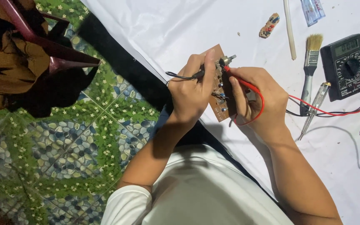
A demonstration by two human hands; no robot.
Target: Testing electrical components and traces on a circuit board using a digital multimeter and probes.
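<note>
The person holds a small brown circuit board (221,89) up over the white table cloth (196,25), between both hands. The left hand (190,93) is curled shut on the black probe (188,76), tip on the board. The right hand (257,100) props the board w/ its fingers & pinches the red probe (240,81). To do it well: keep both tips still, don't let them touch each other, & peek at the black meter (346,66) nearby.

Grey multimeter screen (347,45) upper right; clear, perhaps plastic packet (312,11) above.
</note>
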